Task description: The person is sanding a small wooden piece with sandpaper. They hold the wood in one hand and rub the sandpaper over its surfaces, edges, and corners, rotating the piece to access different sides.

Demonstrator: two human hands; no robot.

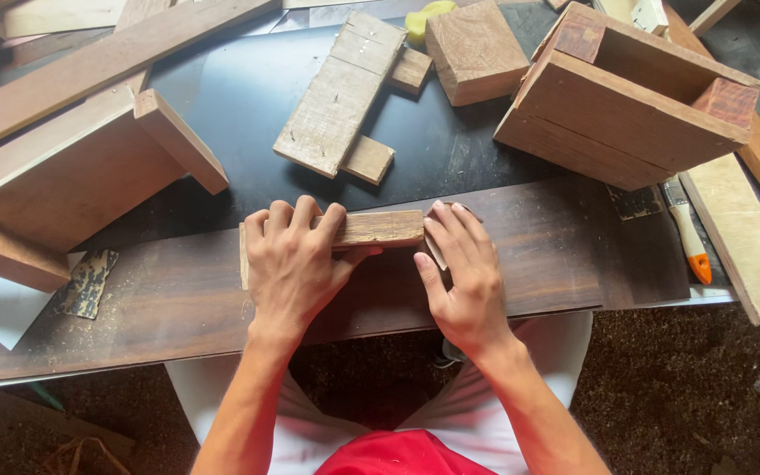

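Head view: the dark tabletop (248, 97) fills most of the scene, and a long dark plank (565, 246) lies across its near edge with pale sawdust scattered on it. At the left sits a large wooden piece with a flat panel and raised side boards (72, 180), and at the upper right an open wooden box frame (635, 97) lies on its side. A long light board (741, 233) runs down the right edge, partly off the tabletop. In the upper middle, a pale weathered slat (340, 92) rests across two shorter crosspieces, with a square reddish block (475, 51) just beside it and a yellow sponge (424, 18) behind that.

At the centre, on the dark plank, lies a small rough wooden block (380, 229). The left hand (296, 259) is closed over the block's left part, fingers curled over its far edge and thumb pressed against its near face. The right hand (459, 268) lies flat with fingers together, pressing down on something at the block's right end; what is under the fingers is hidden.

A paintbrush with a white and orange handle (688, 230) lies to the right between the plank and the light board. A worn scrap of sandpaper (88, 281) lies at the left, on the plank.
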